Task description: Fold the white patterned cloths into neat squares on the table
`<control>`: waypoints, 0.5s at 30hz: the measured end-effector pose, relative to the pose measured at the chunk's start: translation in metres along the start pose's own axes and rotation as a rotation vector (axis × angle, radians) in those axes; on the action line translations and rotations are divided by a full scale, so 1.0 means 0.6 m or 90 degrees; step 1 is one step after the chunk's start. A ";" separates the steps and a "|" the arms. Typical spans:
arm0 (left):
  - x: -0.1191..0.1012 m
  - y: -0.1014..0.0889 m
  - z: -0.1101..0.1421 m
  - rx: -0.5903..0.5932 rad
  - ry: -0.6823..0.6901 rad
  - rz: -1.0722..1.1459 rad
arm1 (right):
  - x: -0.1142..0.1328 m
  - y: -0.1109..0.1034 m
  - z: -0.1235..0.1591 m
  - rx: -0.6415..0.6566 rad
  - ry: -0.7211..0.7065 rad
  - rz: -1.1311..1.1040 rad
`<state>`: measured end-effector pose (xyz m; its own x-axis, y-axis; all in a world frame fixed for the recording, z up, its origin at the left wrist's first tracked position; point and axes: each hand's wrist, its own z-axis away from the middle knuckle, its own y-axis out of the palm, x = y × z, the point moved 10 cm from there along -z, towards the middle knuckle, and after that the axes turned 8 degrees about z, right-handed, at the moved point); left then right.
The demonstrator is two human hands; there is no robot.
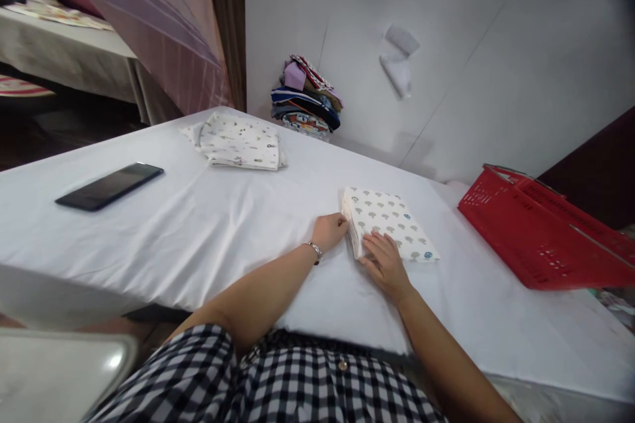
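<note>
One folded cloth (391, 221) lies right of the nearly closed left hand (330, 232), which touches its edge (any pinch is unclear), and under the loosely open, ungripping right hand (389, 269). Edge-straightening seems underway; further adjustment calls for steady layers.

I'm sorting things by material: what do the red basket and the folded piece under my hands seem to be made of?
Red basket: probably hard plastic, smooth, with moulded-looking slots.
Folded piece: soft-looking printed fabric, matte, likely cotton; its layered edge shows.

Both hands (358, 248) on folded patterned cloth (389, 225); red basket (540, 228) right.
</note>
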<state>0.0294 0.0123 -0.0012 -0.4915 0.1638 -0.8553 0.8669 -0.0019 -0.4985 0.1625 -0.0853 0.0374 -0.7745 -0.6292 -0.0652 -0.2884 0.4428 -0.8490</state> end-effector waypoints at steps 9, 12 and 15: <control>-0.006 -0.002 0.005 0.008 0.012 0.016 | 0.007 0.016 0.002 0.038 -0.019 0.000; -0.005 -0.001 0.006 0.010 0.013 0.014 | 0.006 0.013 0.002 0.018 -0.015 -0.028; -0.011 0.000 0.007 0.019 0.025 -0.004 | -0.007 0.005 0.003 -0.023 0.032 -0.100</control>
<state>0.0323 0.0073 0.0039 -0.4921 0.2024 -0.8467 0.8611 -0.0299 -0.5076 0.1663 -0.0826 0.0343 -0.7452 -0.6602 0.0940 -0.4275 0.3649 -0.8271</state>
